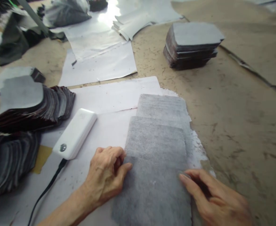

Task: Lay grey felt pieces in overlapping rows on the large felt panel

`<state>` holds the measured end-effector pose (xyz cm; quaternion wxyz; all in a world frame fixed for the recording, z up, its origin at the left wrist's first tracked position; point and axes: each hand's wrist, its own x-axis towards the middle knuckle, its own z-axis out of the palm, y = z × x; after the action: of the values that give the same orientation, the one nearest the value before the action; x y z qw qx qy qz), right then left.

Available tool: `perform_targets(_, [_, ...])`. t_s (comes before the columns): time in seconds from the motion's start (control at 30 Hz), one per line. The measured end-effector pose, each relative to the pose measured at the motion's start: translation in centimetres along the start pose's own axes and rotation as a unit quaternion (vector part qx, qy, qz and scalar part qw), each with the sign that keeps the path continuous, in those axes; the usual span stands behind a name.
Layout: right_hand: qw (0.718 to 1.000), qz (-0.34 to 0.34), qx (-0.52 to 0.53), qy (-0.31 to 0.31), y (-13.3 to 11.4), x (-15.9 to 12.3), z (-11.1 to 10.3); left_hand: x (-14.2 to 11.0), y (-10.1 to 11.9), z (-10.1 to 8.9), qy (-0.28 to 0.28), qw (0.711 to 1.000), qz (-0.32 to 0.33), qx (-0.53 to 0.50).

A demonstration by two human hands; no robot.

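Three grey fabric-like pieces lie overlapped in a row on white paper in front of me. My left hand rests at the left edge of the nearest piece, fingers curled and thumb touching the piece's edge. My right hand lies at the right edge of the same piece, fingers stretched flat and pressed on it.
A white power bank with a black cable lies to the left. Fanned stacks of dark cut pieces sit at far left. Another stack stands at the back right. Paper sheets lie behind, on the brown worktable.
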<state>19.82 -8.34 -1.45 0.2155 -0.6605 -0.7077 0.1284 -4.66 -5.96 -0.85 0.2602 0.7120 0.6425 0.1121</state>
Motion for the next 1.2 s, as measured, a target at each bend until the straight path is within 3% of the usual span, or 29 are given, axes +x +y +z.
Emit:
perform_targets(0.33, [0.999,0.001,0.015,-0.041,0.8,0.3,0.1,0.2,0.1,-0.3,-0.006,0.999,-0.031,-0.013])
perform_targets(0.6, [0.999,0.038,-0.004,-0.015,-0.5,0.1,0.3,-0.1,-0.2,0.1,0.021,0.999,0.004,0.035])
perform_targets(0.77, [0.994,0.073,-0.057,0.053,-0.9,-0.8,0.1,-0.6,-0.3,0.2,0.086,0.996,-0.015,0.009])
perform_targets(1.0, [0.98,0.192,0.052,-0.008,-0.6,-1.4,0.2,-1.0,-0.6,0.3,0.111,0.992,0.005,-0.052])
perform_targets(1.1, [0.983,0.177,0.05,-0.007,-0.7,-1.2,0.1,-0.6,-0.6,0.6,0.118,0.991,0.053,-0.026])
perform_targets(1.2, [0.993,0.115,0.019,0.015,-1.0,-1.1,0.1,-0.2,-0.5,0.7,0.107,0.99,0.087,-0.014])
